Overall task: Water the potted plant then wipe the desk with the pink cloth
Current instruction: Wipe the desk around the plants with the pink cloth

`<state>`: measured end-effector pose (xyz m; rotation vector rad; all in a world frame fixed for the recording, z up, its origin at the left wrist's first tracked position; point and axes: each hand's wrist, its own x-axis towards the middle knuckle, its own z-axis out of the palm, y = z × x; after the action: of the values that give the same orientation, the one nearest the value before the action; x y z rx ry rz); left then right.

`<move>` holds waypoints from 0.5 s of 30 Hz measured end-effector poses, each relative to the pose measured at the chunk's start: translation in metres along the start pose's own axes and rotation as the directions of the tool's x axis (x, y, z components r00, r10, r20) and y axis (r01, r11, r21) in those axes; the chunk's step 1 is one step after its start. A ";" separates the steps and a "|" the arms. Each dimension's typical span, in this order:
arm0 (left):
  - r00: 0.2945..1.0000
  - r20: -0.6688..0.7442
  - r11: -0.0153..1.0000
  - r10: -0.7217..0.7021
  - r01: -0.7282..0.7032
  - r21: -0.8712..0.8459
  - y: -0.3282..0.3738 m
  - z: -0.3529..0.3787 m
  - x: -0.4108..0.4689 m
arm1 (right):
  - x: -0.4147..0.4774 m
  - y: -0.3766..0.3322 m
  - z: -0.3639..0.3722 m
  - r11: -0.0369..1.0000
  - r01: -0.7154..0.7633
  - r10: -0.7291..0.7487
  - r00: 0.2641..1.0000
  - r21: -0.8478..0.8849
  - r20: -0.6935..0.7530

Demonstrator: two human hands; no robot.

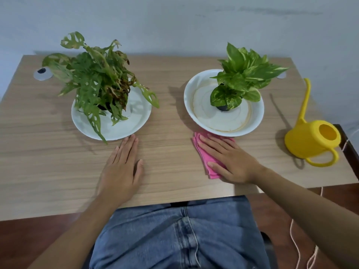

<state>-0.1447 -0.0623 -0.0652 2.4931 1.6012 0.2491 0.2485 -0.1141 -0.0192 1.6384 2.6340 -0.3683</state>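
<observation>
On desk (pixel 174 105), plants in white dishes (pixel 196 98), right hand (pixel 231 162) flat on pink cloth (pixel 208 162), left hand (pixel 122 167) open

Surface (pixel 174 162): light wood-grain laminate, matt. Pink cloth (pixel 208 164): soft folded fabric, matt. Watering can (pixel 312 140): yellow plastic, smooth, slight sheen. Both white dishes (pixel 116 131) (pixel 258 113): smooth, glossy; right one has brownish stain rings. Cable grommet (pixel 43 74): silvery, metallic look. Jeans (pixel 178 235): blue denim.
</observation>
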 end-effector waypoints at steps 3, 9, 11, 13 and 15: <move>1.000 -0.013 1.000 0.000 0.000 -0.002 0.001 0.001 0.000 | -0.016 0.020 -0.003 0.999 0.018 -0.016 0.999 -0.043 0.052; 0.999 -0.038 1.000 0.005 -0.005 0.008 0.002 0.004 0.001 | 0.030 -0.012 0.006 0.994 0.062 -0.062 0.998 -0.093 0.000; 0.999 -0.037 1.000 0.001 0.000 0.001 0.003 0.004 0.002 | 0.061 -0.035 0.009 0.992 0.090 -0.092 0.995 -0.085 -0.022; 1.000 -0.028 1.000 0.005 -0.005 0.000 0.003 0.003 0.002 | 0.095 -0.065 0.013 0.991 0.114 -0.117 0.993 -0.064 -0.036; 1.000 -0.018 1.000 0.016 -0.017 -0.003 0.001 0.001 0.001 | 0.119 -0.090 0.017 0.992 0.117 -0.119 0.992 -0.041 -0.046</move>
<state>-0.1430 -0.0622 -0.0657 2.5100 1.5865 0.2765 0.1136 -0.0504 -0.0350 1.5043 2.7633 -0.2816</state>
